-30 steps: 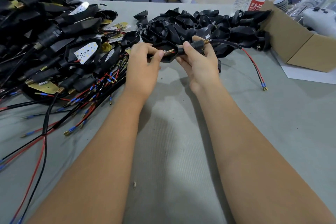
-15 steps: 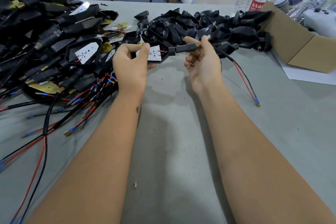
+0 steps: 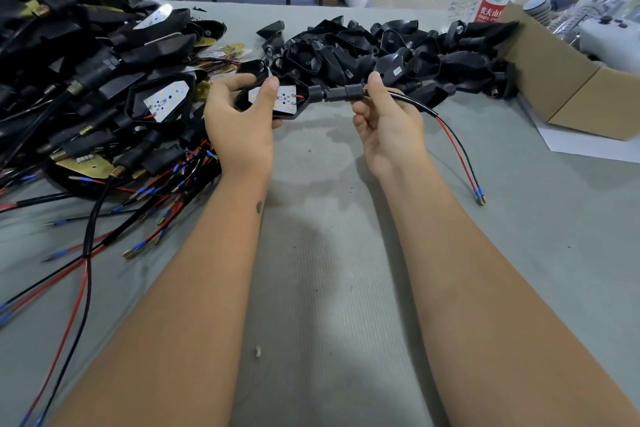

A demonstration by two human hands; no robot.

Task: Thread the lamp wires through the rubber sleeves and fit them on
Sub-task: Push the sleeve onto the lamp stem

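Grey table [image 3: 329, 288]; hands grip lamp [image 3: 277, 99], rubber sleeve [image 3: 341, 94] mid-table.

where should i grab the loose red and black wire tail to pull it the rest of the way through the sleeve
Probably pinch the black-jacketed stretch just right of the rubber sleeve, coming from the right with fingers across it. There the wire runs nearly in line with the sleeve, which the right hand holds, so a pull goes straight. Further on it droops to the table, ending in small tipped ends.

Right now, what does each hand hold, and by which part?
Left hand grips the lamp by its housing; right hand pinches its rubber sleeve.
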